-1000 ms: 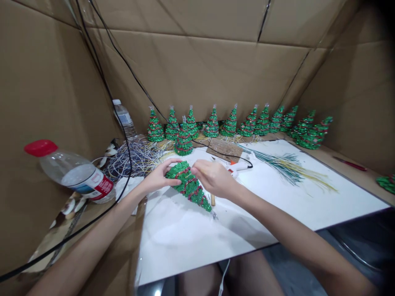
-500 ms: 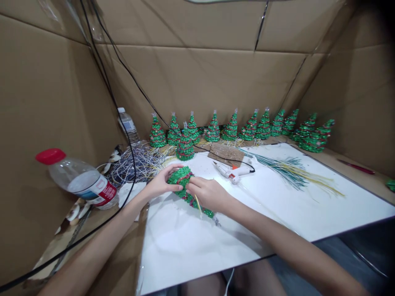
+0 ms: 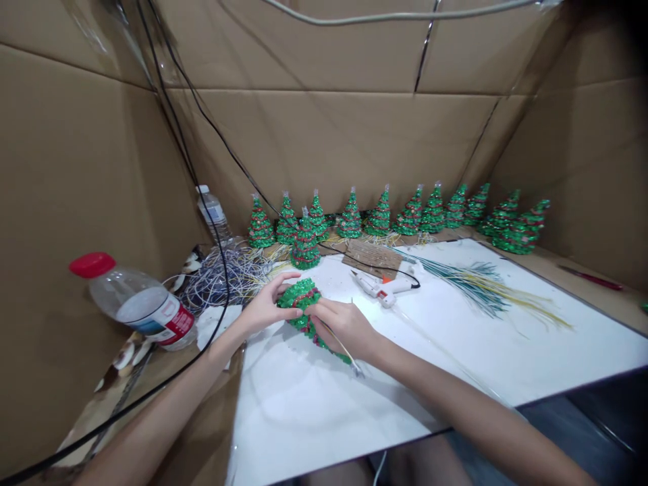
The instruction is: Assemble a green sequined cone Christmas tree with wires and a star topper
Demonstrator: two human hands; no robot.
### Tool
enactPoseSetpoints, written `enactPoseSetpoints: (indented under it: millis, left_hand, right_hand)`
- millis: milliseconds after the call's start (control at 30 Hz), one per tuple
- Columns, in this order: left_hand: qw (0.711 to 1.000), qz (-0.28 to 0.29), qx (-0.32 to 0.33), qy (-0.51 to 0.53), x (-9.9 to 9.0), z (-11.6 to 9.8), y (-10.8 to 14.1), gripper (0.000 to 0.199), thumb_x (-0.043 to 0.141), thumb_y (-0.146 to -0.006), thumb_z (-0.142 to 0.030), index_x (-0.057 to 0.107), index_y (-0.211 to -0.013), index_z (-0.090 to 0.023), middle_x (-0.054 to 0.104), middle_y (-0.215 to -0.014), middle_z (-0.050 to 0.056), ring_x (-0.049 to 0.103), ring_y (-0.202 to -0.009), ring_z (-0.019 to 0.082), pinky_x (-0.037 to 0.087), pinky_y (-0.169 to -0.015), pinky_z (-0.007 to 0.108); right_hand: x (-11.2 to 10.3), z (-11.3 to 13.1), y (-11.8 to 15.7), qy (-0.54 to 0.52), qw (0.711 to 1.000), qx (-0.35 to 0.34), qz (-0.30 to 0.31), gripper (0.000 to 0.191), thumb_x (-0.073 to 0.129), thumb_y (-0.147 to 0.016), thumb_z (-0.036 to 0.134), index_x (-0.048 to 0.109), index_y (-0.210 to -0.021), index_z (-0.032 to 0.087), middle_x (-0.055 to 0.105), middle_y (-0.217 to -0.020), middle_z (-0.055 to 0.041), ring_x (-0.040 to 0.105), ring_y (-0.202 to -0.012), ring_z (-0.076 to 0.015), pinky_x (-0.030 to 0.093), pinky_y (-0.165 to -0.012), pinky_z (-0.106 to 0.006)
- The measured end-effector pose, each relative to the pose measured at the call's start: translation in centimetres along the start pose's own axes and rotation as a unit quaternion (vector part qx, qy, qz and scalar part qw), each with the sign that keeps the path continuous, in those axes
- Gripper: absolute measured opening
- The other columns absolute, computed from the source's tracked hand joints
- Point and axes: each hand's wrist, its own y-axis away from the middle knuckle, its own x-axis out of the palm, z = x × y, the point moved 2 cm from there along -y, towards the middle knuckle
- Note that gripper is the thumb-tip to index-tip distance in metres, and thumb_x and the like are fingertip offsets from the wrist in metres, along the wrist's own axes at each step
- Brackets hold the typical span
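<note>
A small green beaded Christmas tree (image 3: 298, 295) with red garland lies tilted over the white board, its tip toward the lower right. My left hand (image 3: 264, 308) is closed around its wide base, thumb on the near side. My right hand (image 3: 348, 329) presses against the tree's flank, fingers pinched together. From those fingers a thin yellow strand (image 3: 339, 342) runs down toward the tip; its other end is hidden. Beyond my hands, a white glue gun (image 3: 386, 294) rests on the white board (image 3: 304, 418).
Similar trees (image 3: 351, 216) stand along the cardboard wall. Green and yellow strands (image 3: 468, 285) fan across the board near a brown cardboard piece (image 3: 368, 254). At left are a red-capped bottle (image 3: 152, 314), a smaller bottle (image 3: 212, 214), tangled wires (image 3: 223, 275) and a hanging black cable (image 3: 223, 270).
The yellow strand now lies at a lower slant, reaching toward the tree's tip. My right hand has turned slightly while my left keeps its hold. The whole view has shifted a little.
</note>
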Motion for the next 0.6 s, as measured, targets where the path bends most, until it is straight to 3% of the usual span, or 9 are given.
enactPoseSetpoints:
  millis: [167,300,400,600]
  left_hand:
    - [0.999,0.005,0.028,-0.037,0.1,-0.2,0.2,0.073,0.08,-0.071,-0.031,0.043,-0.134,-0.023,0.047,-0.141,0.011,0.048,-0.129,0.031,0.039,-0.108,0.041]
    - [0.998,0.005,0.039,-0.054,0.2,-0.1,0.2,0.072,0.078,-0.073,-0.033,0.042,-0.135,-0.023,0.043,-0.144,0.011,0.045,-0.13,0.031,0.039,-0.107,0.04]
    - [0.998,-0.002,0.039,-0.056,0.2,0.0,0.2,0.07,0.078,-0.073,-0.033,0.042,-0.133,-0.022,0.045,-0.141,0.012,0.049,-0.127,0.031,0.041,-0.105,0.041]
    - [0.998,-0.008,0.037,-0.054,0.3,0.1,0.2,0.067,0.079,-0.072,-0.033,0.045,-0.129,-0.021,0.055,-0.13,0.011,0.051,-0.124,0.031,0.043,-0.103,0.041]
  right_hand:
    - [0.6,-0.5,-0.3,-0.038,0.998,0.04,-0.017,0.015,0.046,-0.092,0.015,0.058,-0.101,0.019,0.066,-0.087,-0.0034,0.059,-0.069,-0.0117,0.044,-0.063,-0.021]
    - [-0.3,0.0,0.3,-0.067,0.994,0.072,-0.048,0.013,0.054,-0.086,0.019,0.059,-0.098,0.019,0.059,-0.066,0.0028,0.051,-0.054,-0.0098,0.04,-0.055,-0.02]
    - [-1.5,0.8,1.1,-0.094,0.99,0.073,-0.074,0.015,0.052,-0.08,0.015,0.06,-0.093,0.018,0.053,-0.058,0.0051,0.047,-0.049,-0.0089,0.039,-0.053,-0.02]
    - [-1.7,1.0,1.3,-0.128,0.985,0.09,-0.078,0.014,0.05,-0.081,0.013,0.061,-0.088,0.018,0.062,-0.069,0.0004,0.05,-0.053,-0.0096,0.04,-0.055,-0.021]
